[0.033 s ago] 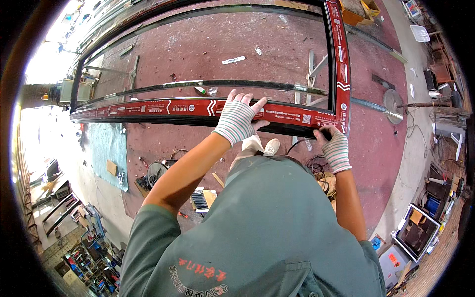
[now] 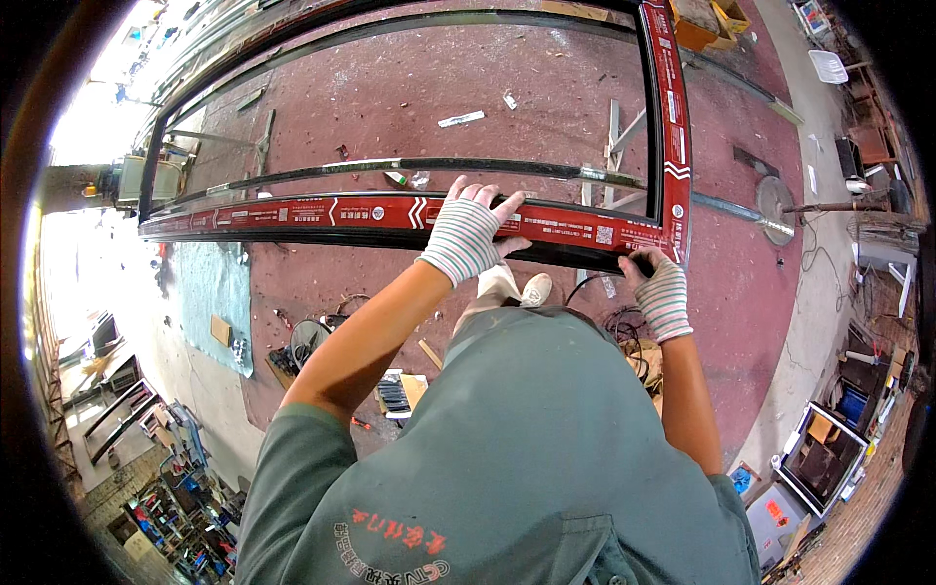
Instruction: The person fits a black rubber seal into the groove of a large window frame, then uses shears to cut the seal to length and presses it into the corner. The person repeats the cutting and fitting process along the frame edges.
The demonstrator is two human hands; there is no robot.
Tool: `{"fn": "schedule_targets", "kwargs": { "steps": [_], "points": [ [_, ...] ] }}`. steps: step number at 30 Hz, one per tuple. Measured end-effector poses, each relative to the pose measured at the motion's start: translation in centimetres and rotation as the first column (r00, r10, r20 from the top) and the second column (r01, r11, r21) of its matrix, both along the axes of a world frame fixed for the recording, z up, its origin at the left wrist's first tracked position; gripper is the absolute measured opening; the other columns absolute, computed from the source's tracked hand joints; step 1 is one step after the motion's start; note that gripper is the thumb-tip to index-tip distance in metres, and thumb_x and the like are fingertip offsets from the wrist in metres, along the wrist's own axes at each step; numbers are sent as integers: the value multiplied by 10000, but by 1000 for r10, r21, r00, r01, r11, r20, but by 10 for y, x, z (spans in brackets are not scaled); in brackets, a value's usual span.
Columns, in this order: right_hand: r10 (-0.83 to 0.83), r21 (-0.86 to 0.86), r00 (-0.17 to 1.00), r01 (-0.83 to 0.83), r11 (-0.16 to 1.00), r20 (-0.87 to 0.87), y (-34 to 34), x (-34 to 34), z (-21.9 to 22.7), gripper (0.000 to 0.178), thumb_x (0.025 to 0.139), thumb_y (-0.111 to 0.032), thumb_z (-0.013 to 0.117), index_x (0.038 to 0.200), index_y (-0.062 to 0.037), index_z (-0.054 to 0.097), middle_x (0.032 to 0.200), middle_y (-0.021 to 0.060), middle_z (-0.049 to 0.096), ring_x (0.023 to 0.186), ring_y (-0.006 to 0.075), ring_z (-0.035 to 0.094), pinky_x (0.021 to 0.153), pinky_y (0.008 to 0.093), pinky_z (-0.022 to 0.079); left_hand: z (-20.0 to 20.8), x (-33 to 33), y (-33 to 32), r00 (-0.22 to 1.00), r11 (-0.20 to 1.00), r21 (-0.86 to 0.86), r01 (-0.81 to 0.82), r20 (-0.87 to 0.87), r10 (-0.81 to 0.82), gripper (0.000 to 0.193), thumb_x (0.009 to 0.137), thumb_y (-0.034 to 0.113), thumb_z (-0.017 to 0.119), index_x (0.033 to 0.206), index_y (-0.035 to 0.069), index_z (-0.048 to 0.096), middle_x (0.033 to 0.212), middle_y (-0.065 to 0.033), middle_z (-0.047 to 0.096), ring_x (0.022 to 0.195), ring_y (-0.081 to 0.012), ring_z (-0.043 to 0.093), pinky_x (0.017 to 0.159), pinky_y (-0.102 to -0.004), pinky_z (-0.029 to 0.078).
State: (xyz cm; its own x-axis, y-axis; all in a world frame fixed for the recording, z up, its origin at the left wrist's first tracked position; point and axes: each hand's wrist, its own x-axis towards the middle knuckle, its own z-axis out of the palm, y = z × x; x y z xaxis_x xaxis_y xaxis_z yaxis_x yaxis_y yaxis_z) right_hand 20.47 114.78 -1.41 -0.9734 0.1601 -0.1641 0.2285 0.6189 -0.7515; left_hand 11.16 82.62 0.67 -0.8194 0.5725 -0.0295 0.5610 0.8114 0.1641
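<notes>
A large rectangular window or door frame [image 2: 322, 212], black with red printed film on its faces, spans the view in front of me. My left hand [image 2: 465, 232], in a striped glove with bare fingertips, rests across the near rail. Its fingers are spread over the red film, and the thumb lies apart along the near side. At the near right corner, my right hand [image 2: 661, 294], gloved the same way, has its fingers curled against the outer edge. Thumb and fingertips close on that edge; whether a small piece is also between them is hidden.
Metal support bars [image 2: 726, 205] run beneath the frame, one reaching a round plate [image 2: 775, 210] at right. Cables [image 2: 629, 327] lie by my feet. A light blue sheet [image 2: 213, 292] covers floor at left. A cardboard box [image 2: 694, 24] stands far right.
</notes>
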Motion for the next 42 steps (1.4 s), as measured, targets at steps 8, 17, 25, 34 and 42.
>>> {"fn": "schedule_targets", "kwargs": {
  "steps": [8,17,25,34,42],
  "points": [
    [-21,-51,1000,21,998,18,3,1,-8,224,880,-195,803,934,-5,697,813,163,724,712,245,691,702,354,552,3,-5,-33,999,1000,-15,-18,-42,17,778,807,555,758,1400,89,568,1284,-206,614,1230,-390,558,1163,-548,355],
    [-7,-19,999,6,1000,-36,2,1,-10,241,886,-224,801,941,-9,708,793,147,717,690,232,677,687,349,548,1,-5,-21,999,999,31,29,14,-29,788,838,553,737,1425,65,542,1289,-238,596,1231,-409,549,1145,-520,376],
    [-24,-26,1000,24,999,-6,5,0,-17,259,888,-236,804,953,-5,708,781,142,707,678,213,656,690,347,546,-8,-3,-14,997,997,53,58,-48,-55,759,845,542,723,1423,85,546,1282,-253,597,1205,-424,564,1140,-558,369],
    [-47,-23,999,48,999,23,0,0,-7,245,890,-218,805,936,3,710,795,138,718,708,196,669,705,337,548,-7,-3,1,996,995,54,89,-33,-88,712,856,536,713,1407,112,566,1306,-248,607,1221,-406,574,1124,-517,396],
    [-61,-6,998,62,998,26,-1,0,-7,264,891,-237,805,931,5,709,801,144,723,711,211,678,704,345,550,-8,-9,-33,994,982,156,110,-42,-104,709,820,475,777,1376,82,583,1273,-202,610,1185,-392,573,1061,-521,450]
  ]
}}
